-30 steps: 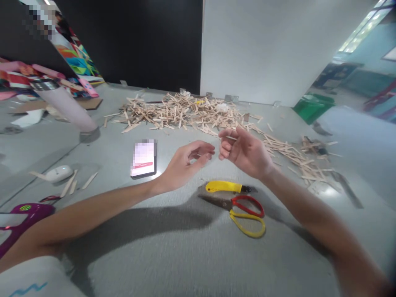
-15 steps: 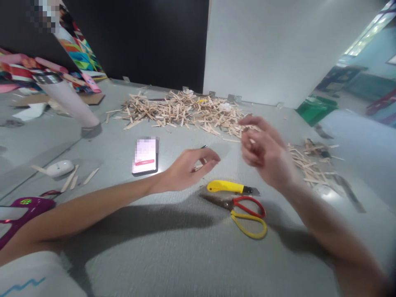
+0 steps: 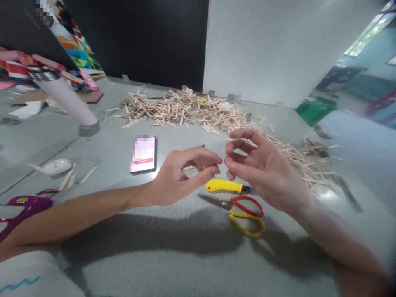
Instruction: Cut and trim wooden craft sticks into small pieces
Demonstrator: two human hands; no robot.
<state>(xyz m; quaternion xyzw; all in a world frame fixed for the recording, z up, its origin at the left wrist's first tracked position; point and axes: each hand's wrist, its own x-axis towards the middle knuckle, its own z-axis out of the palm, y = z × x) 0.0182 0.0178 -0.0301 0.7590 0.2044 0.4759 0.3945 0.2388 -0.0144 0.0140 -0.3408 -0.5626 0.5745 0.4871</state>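
Left hand (image 3: 179, 175): half open, fingers bent, a gap before the thumb.
Right hand (image 3: 270, 175): loosely open, its fingertips just beside the left hand.
Yellow cutter (image 3: 224, 186): on the table (image 3: 185, 272), near both hands.
Scissors (image 3: 229, 204): just beside the cutter, 1 red handle, 1 yellow.
Wooden sticks (image 3: 173, 109): heaped behind the hands.

The left hand (image 3: 177, 173) and right hand (image 3: 267, 173) curl just beside each other near a yellow box cutter (image 3: 224, 186) and red-and-yellow scissors (image 3: 227, 204) on a gray table (image 3: 185, 272), with a lit-up phone (image 3: 143, 155) and a messy pile of wooden sticks (image 3: 179, 110) farther back.
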